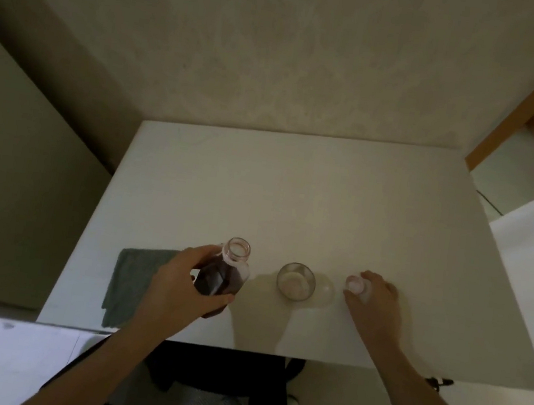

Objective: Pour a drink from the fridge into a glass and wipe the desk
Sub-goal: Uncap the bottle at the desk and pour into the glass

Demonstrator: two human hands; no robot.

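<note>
Black chair frame (219,396) fills the bottom centre of the frame, tucked just under the near edge of the white desk (294,189). Up from there, low and left of centre, the left hand (179,287) is wrapped around a clear bottle (220,277) of dark red drink, fingers curled round its body, open mouth up and leaning away toward the top of the frame. Grey cloth (127,282) lies flat to its left on the desk, partly under that wrist. Right of the bottle, apart from it, stands the empty glass (296,281). Further right, the right hand (373,301) rests on the desk, fingertips pinching a small pale cap (354,284). Beyond, bare desktop runs to a beige wall (278,51) across the top.
</note>
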